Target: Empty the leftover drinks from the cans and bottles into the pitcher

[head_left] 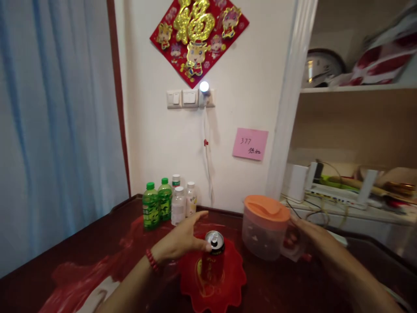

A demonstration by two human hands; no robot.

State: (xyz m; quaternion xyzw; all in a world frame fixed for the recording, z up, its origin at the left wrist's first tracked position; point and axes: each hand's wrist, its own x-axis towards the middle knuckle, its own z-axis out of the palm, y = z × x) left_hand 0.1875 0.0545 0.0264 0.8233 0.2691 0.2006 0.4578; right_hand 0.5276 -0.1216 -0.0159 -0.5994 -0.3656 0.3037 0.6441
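Observation:
A red drink can (pixel 213 265) with an opened silver top stands upright on a red scallop-edged plate (pixel 233 289). My left hand (pixel 180 239), with a red bead bracelet at the wrist, is beside it. Its thumb tip reaches the can's rim and the fingers stretch forward, apart from the thumb. To the right stands a clear plastic pitcher (pixel 260 237) with an orange lid (pixel 265 208). My right hand (pixel 309 232) is by the pitcher's handle (pixel 293 250), fingers stretched toward the lid's edge. Its fingertips are partly hidden and blurred.
Two green bottles (pixel 151 208) and several white bottles (pixel 178 206) stand at the back by the wall. Crumpled red plastic (pixel 94 278) lies on the dark table at left. A white cable (pixel 208 165) hangs from a socket. A shelf with a router (pixel 342 195) is at right.

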